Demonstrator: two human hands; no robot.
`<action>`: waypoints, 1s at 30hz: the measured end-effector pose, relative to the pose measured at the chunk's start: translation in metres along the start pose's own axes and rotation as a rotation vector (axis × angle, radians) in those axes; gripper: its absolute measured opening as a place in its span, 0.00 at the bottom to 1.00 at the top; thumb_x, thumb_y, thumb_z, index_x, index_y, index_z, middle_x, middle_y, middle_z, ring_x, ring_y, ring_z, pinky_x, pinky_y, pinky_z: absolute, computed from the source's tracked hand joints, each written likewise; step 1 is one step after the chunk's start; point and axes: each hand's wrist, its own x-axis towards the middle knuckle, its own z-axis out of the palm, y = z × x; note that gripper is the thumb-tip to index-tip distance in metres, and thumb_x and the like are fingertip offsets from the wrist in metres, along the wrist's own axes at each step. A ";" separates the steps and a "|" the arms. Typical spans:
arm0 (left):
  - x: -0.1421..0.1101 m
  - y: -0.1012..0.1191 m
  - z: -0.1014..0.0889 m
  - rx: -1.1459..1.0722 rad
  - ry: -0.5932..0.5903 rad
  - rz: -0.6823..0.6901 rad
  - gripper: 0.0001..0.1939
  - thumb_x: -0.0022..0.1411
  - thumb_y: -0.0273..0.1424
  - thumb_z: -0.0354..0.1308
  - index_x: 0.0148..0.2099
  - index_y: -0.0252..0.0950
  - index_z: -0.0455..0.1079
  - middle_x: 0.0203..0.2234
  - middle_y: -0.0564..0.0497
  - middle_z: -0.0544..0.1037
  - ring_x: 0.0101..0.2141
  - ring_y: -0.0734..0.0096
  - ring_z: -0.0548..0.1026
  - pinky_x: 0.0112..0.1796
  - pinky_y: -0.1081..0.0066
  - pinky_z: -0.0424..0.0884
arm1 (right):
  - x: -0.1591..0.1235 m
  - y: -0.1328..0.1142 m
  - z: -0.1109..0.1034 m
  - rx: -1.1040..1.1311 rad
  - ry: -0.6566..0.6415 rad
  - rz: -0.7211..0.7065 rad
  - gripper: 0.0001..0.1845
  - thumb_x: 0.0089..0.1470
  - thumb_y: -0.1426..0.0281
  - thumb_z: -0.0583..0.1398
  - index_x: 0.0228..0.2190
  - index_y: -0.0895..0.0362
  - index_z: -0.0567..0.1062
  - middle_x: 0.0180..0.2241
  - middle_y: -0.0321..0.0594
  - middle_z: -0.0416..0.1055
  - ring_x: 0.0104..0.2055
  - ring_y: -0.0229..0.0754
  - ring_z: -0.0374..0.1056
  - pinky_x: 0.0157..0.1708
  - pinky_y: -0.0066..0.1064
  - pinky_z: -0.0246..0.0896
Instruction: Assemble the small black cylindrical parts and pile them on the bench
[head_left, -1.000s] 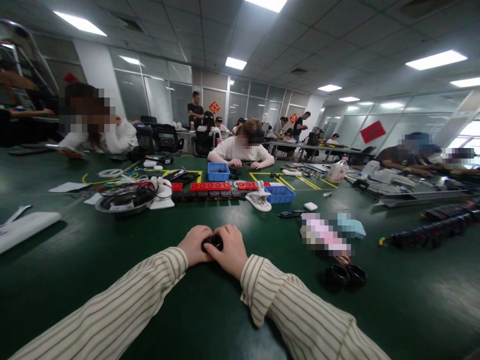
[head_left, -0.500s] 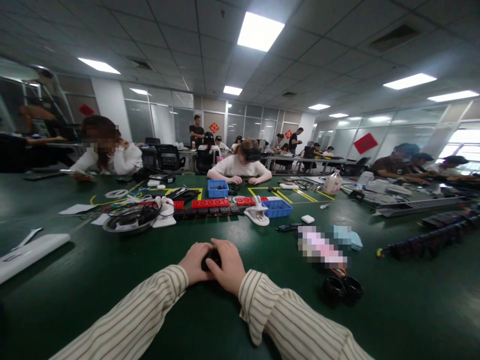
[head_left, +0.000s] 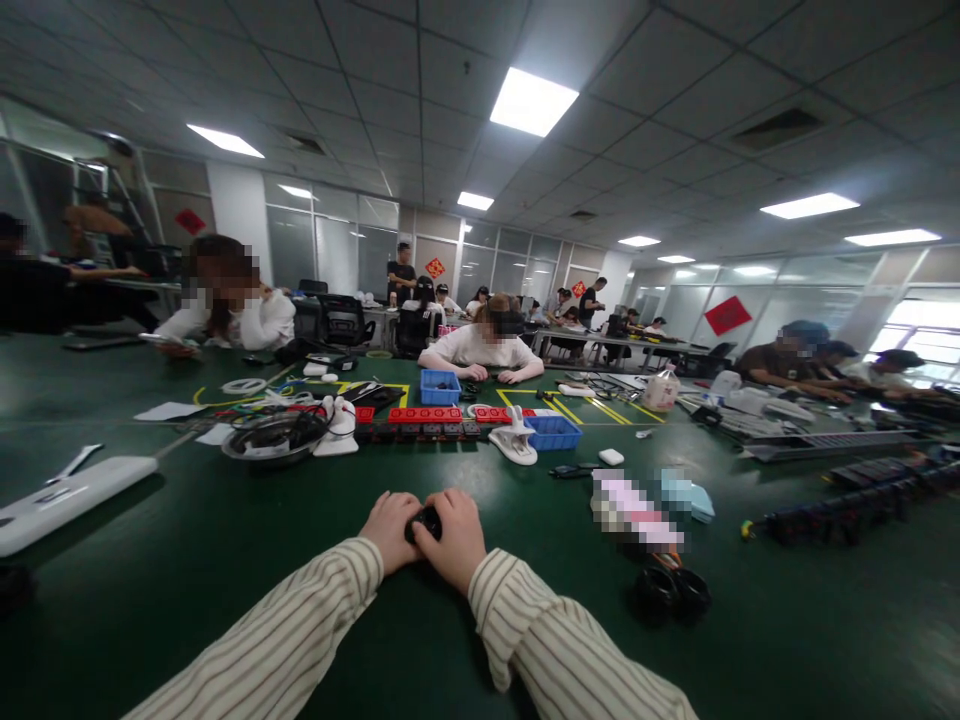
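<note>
My left hand (head_left: 390,528) and my right hand (head_left: 454,537) rest together on the green table (head_left: 187,560), both closed round a small black round part (head_left: 424,521) held between them. Only a bit of the part shows between the fingers. Both arms wear striped long sleeves. A pair of black rings (head_left: 664,592) lies on the table to the right of my hands.
Beyond my hands lie a row of red and black blocks (head_left: 424,414), two blue bins (head_left: 553,432), a white clamp (head_left: 514,441), a metal bowl with cables (head_left: 270,437) and a white flat device (head_left: 67,492). Several people sit working around the table.
My hands have stayed together on the black part. The view has tilted upward, so the hands sit lower in the picture and more ceiling shows.
</note>
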 end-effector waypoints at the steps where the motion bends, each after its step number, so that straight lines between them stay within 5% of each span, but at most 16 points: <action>1: 0.000 -0.003 0.000 -0.003 -0.006 0.005 0.17 0.43 0.32 0.61 0.39 0.38 0.70 0.39 0.46 0.73 0.43 0.56 0.70 0.53 0.53 0.55 | 0.000 -0.002 0.000 0.001 -0.006 -0.021 0.08 0.47 0.70 0.59 0.33 0.57 0.70 0.34 0.40 0.67 0.39 0.44 0.61 0.41 0.36 0.54; 7: 0.001 -0.015 -0.001 -0.024 -0.056 -0.015 0.17 0.44 0.32 0.61 0.40 0.40 0.72 0.40 0.48 0.74 0.43 0.58 0.70 0.47 0.63 0.64 | -0.001 -0.017 0.003 0.042 -0.041 -0.093 0.11 0.46 0.77 0.54 0.33 0.56 0.71 0.36 0.38 0.70 0.43 0.41 0.63 0.51 0.37 0.49; 14: -0.009 0.001 -0.010 0.004 0.005 -0.132 0.30 0.44 0.40 0.63 0.51 0.38 0.66 0.46 0.44 0.71 0.49 0.52 0.66 0.54 0.50 0.53 | -0.001 -0.012 0.012 -0.023 0.104 0.083 0.20 0.52 0.64 0.55 0.44 0.63 0.67 0.42 0.50 0.67 0.46 0.50 0.62 0.47 0.42 0.53; 17: -0.013 0.012 -0.013 0.037 0.027 -0.162 0.22 0.49 0.37 0.60 0.47 0.37 0.69 0.45 0.43 0.72 0.49 0.53 0.66 0.56 0.49 0.48 | -0.001 -0.012 0.014 -0.077 0.126 0.135 0.18 0.51 0.60 0.56 0.38 0.61 0.69 0.38 0.49 0.68 0.43 0.51 0.63 0.43 0.41 0.55; 25: -0.022 0.018 -0.012 0.087 0.006 -0.239 0.16 0.62 0.39 0.54 0.48 0.34 0.67 0.47 0.46 0.70 0.50 0.58 0.66 0.52 0.50 0.56 | -0.005 -0.019 0.012 -0.112 0.092 0.159 0.13 0.51 0.64 0.56 0.36 0.59 0.71 0.35 0.45 0.70 0.40 0.48 0.64 0.40 0.36 0.53; 30: -0.023 0.013 -0.016 0.046 0.006 -0.232 0.18 0.54 0.39 0.60 0.46 0.36 0.69 0.46 0.45 0.71 0.50 0.56 0.65 0.55 0.47 0.49 | -0.005 -0.021 0.011 -0.069 0.035 0.110 0.12 0.51 0.69 0.55 0.38 0.59 0.72 0.37 0.43 0.71 0.42 0.47 0.62 0.43 0.35 0.52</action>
